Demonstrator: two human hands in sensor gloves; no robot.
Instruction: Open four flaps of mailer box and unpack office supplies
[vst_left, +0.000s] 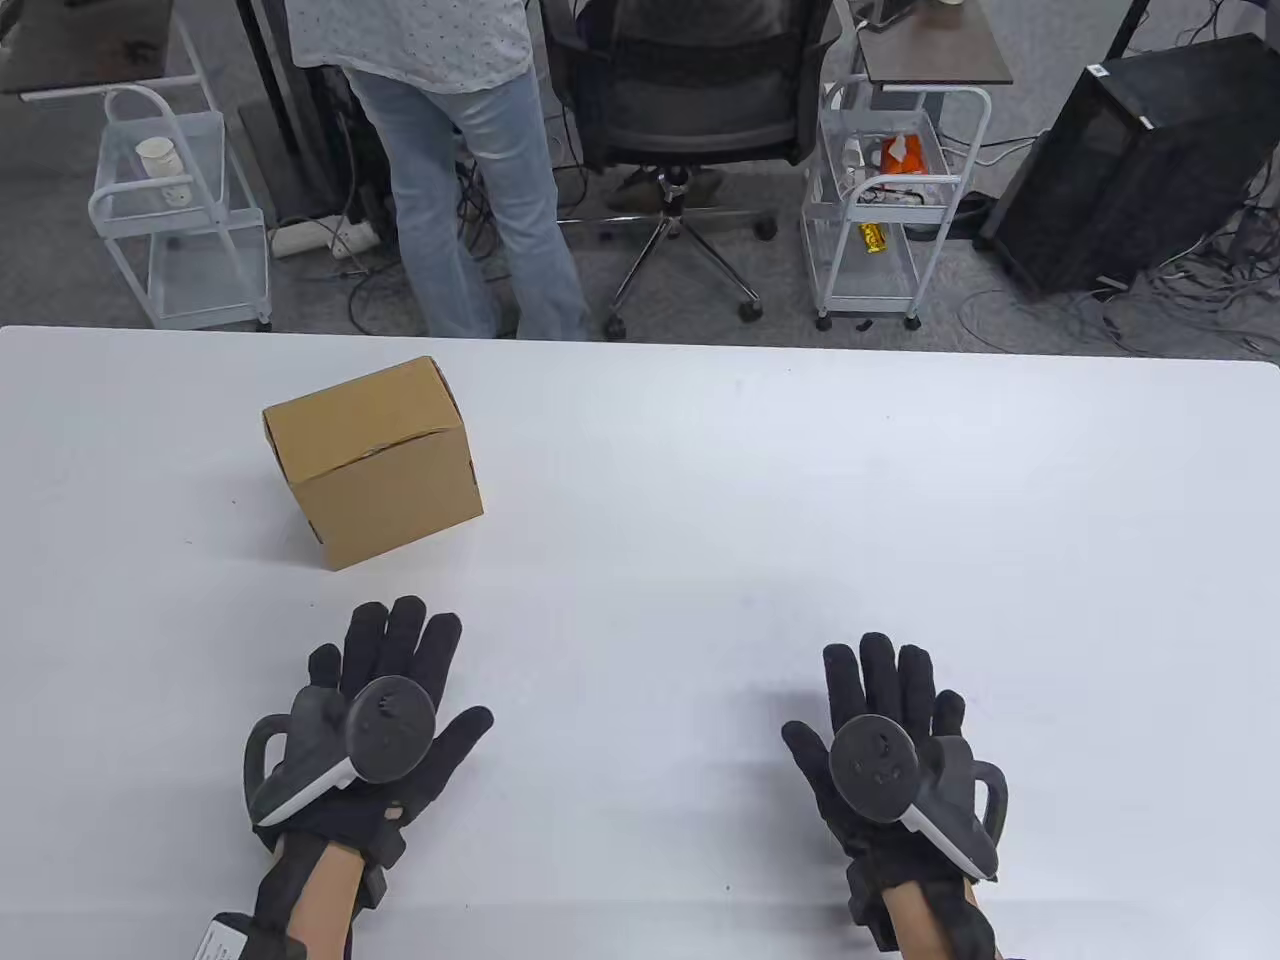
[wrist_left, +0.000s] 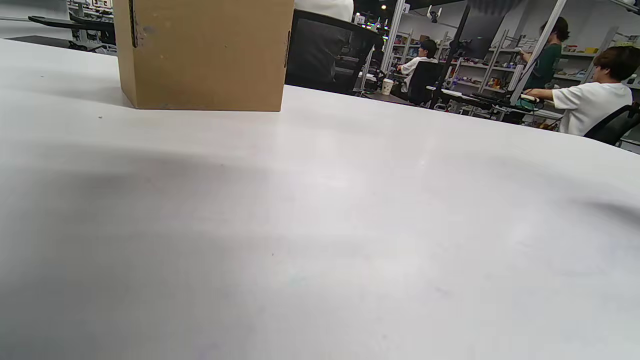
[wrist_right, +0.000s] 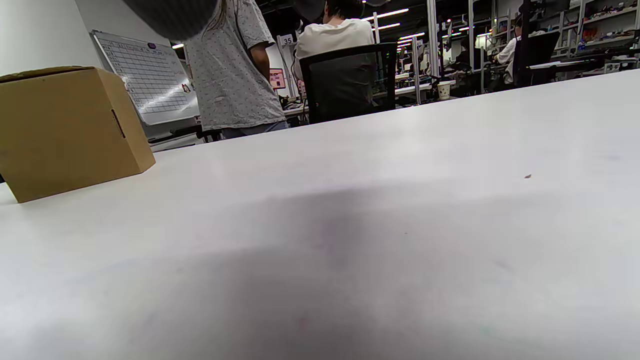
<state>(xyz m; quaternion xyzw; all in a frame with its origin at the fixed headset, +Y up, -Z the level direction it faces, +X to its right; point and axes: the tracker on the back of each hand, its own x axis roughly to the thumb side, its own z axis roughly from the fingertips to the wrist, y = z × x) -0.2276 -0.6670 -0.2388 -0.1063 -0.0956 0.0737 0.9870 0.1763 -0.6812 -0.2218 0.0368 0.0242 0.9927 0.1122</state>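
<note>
Left hand: the left hand (vst_left: 385, 690) lies at the lower left of the table view, nearest the camera, palm down on the desk (vst_left: 700, 520), its fingers straight and spread apart, gripping nothing.
Left tracker: a dark disc-headed tracker (vst_left: 345, 745) sits strapped on the back of that hand.
Right hand: the right hand (vst_left: 880, 740) lies at the lower right of the table view, also flat on the desk, fingers straight and close side by side, holding nothing.
Right tracker: a matching tracker (vst_left: 905, 775) sits on the back of it.
Gap between hands: the two hands are well apart, with bare white desk between them.
Mailer box: the brown cardboard mailer box (vst_left: 375, 460) stands on the desk in the left half of the table view, above the left hand and apart from it, turned at a slant to the desk edge; its top flaps are shut.
Box from the wrists: it fills the upper left of the left wrist view (wrist_left: 205, 52) and sits at the left edge of the right wrist view (wrist_right: 67, 130).
Standing person: a person (vst_left: 450, 150) in jeans and a dotted shirt stands behind the desk at upper left centre.
Office chair: a black office chair (vst_left: 690, 110) stands at top centre.
Carts: white wire carts stand at upper left (vst_left: 180, 210) and upper right (vst_left: 890, 200).
Black case: a black computer case (vst_left: 1130, 160) sits on the floor at far upper right.
</note>
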